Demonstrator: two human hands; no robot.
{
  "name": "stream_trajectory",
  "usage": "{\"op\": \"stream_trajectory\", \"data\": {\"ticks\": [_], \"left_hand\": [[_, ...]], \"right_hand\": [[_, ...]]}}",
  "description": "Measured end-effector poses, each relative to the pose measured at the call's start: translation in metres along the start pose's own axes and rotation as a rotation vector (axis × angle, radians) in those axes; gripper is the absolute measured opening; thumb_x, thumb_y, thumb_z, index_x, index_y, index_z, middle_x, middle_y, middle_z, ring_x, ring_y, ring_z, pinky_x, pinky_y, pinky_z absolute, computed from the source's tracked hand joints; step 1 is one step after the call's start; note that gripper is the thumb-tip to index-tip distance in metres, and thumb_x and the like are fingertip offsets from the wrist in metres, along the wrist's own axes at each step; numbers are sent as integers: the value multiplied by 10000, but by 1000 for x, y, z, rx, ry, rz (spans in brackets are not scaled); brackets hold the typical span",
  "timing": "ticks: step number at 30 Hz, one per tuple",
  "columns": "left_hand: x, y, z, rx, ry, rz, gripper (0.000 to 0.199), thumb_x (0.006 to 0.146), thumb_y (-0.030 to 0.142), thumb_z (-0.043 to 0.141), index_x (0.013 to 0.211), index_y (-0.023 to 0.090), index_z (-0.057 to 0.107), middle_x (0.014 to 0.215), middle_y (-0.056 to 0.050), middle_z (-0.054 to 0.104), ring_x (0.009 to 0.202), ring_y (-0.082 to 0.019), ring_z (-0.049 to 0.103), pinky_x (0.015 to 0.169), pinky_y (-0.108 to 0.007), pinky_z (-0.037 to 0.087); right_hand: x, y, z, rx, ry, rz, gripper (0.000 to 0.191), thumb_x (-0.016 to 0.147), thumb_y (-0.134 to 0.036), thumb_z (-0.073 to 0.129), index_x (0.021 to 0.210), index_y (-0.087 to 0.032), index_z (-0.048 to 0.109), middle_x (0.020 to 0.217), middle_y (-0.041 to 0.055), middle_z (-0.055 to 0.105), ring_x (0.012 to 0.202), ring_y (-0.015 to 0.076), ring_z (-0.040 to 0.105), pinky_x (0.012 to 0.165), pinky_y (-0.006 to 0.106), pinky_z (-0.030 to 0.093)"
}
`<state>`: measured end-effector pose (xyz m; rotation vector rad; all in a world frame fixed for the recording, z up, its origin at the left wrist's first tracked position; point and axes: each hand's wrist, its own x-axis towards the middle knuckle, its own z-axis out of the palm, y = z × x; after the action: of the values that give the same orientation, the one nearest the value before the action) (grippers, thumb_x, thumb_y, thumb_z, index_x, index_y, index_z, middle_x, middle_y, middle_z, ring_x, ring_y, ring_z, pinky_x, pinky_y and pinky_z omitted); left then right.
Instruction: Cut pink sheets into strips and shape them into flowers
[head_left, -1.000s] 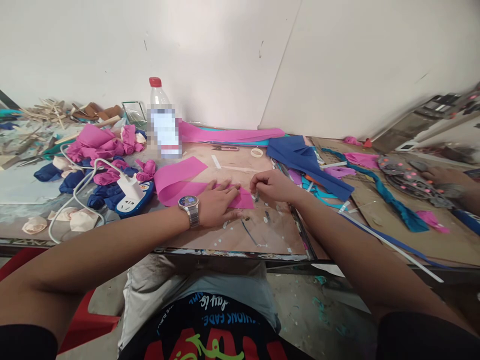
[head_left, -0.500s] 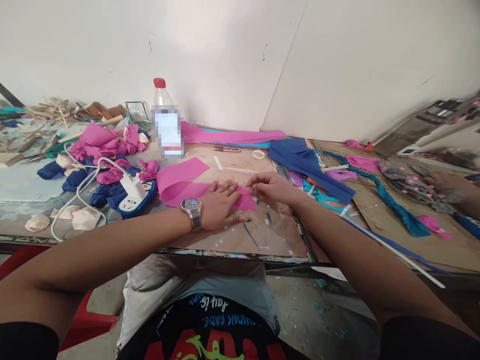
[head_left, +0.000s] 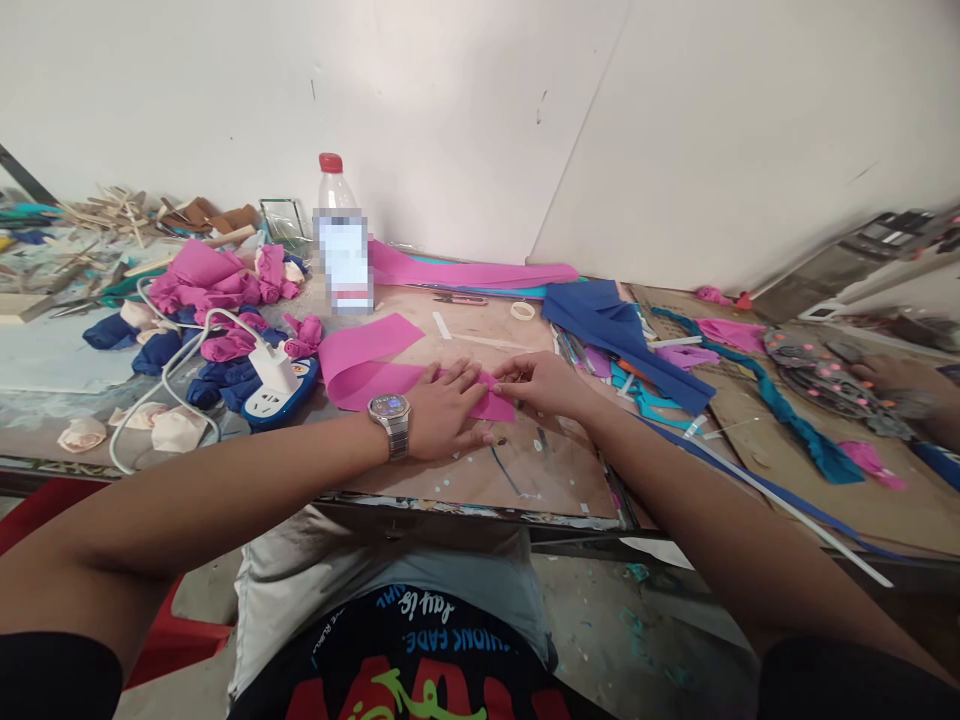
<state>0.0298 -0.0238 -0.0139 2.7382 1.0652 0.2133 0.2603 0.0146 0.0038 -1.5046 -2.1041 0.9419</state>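
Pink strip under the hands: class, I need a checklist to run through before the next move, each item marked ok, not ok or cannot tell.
1. Strip held down: ok. The left hand lies palm down across the pink strip.
2. Strip flat along its length: not ok. Its left part curves back over towards the wall.
3. Right hand at the strip's right end: ok. Thumb and fingertips are close together there.
4. Strip firmly pinched by the right hand: cannot tell. The fingers hide it.
5. Snips away from both hands: ok. They lie beyond the strip.
6. White cable off the strip: ok. It loops to the left.
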Motion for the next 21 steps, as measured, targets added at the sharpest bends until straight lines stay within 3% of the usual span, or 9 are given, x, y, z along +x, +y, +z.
{"op": "stream_trajectory", "data": {"ticks": [7,16,21], "left_hand": [[0,3,-3,0,-5,-20,938,902,800,338,1578,150,310,1680,-197,196,1564,-391,164,1221,-651,166],[-1,5,-5,23,65,-78,966,892,815,338,1554,112,332,1658,-193,275,1552,-356,228,1232,-589,210],[-2,5,-5,44,76,-60,923,878,831,344,1526,175,398,1655,-177,296,1532,-389,265,1202,-615,256]], "right_hand": [[-4,-6,6,-157,83,-37,231,806,-398,693,789,-174,749,671,15,725,611,142,633,566,237,437],[-6,-10,9,-217,147,-52,160,788,-325,682,786,-180,748,671,9,709,621,142,614,568,239,413],[-6,-10,11,-229,166,-55,176,804,-348,682,789,-183,739,648,-1,692,591,133,588,543,239,383]]}}
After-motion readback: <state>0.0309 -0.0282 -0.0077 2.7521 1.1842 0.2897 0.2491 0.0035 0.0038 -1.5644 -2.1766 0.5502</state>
